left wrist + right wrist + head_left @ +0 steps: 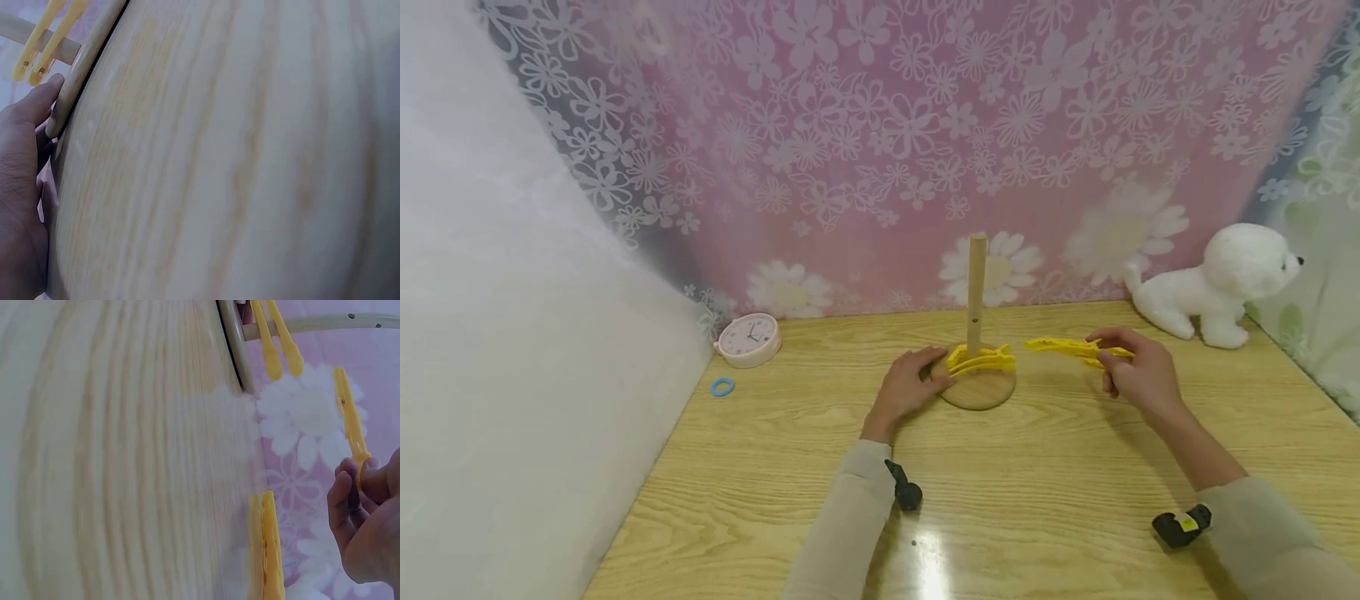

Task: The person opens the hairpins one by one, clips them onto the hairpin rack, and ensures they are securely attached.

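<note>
A wooden stand has a round base (977,397) and an upright post (976,287). Two long yellow plastic pieces (981,360) lie one above the other around the foot of the post. My left hand (906,385) grips the base by its left rim, thumb toward the front. To the right of the stand, my right hand (1144,375) pinches one end of another yellow piece (351,415) and holds it above the table, its far end pointing at the post. Beneath that hand a further yellow piece (270,547) lies on the table, partly hidden in the head view.
At the back left of the wooden table (760,500) stands a pink clock (749,339), with a blue ring (722,387) in front of it. A white plush dog (1213,287) sits at the back right. The flowered curtain (865,167) hangs behind the table.
</note>
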Available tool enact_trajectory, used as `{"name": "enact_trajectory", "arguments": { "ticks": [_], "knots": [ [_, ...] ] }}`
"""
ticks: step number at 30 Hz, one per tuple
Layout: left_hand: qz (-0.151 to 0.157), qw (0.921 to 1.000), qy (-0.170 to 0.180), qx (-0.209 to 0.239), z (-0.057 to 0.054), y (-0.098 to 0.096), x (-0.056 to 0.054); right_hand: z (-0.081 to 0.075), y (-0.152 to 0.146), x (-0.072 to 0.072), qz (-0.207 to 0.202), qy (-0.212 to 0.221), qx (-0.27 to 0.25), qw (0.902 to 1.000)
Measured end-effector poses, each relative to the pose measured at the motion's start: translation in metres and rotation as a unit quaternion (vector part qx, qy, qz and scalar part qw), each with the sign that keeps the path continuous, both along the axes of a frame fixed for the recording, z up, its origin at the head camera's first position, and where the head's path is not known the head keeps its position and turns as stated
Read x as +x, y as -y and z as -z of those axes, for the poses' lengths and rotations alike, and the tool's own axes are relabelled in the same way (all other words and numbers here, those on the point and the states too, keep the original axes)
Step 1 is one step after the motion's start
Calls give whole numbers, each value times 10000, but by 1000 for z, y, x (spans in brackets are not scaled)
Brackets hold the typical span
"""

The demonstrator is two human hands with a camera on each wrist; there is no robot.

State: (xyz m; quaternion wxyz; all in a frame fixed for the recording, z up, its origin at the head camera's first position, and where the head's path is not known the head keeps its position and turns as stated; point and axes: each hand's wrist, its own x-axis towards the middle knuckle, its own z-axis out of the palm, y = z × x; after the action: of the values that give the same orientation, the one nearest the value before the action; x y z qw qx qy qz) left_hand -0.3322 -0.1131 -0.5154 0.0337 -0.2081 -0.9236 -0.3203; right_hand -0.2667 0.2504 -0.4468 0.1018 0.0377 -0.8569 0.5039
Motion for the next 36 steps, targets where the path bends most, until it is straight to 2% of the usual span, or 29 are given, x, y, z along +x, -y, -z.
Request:
{"name": "enact_trajectory", "arguments": {
  "ticks": [11, 16, 20, 27, 36],
  "knots": [
    [-16, 10000, 3, 88, -1, 0, 2, 4, 29, -18, 273, -246, -224, 9991],
    [-30, 9999, 8, 105, -1, -1, 3, 6, 43, -25, 254, -359, -170, 9989],
    [-72, 9999, 84, 125, 0, -1, 2, 7, 53, -28, 279, -493, -167, 9983],
    [-30, 9999, 85, 103, 0, 0, 1, 10, 71, -31, 470, -447, -132, 9978],
    [-37, 9997, 116, 200, -1, 1, 1, 11, 91, -36, 377, -679, 10, 9970]
  ]
}}
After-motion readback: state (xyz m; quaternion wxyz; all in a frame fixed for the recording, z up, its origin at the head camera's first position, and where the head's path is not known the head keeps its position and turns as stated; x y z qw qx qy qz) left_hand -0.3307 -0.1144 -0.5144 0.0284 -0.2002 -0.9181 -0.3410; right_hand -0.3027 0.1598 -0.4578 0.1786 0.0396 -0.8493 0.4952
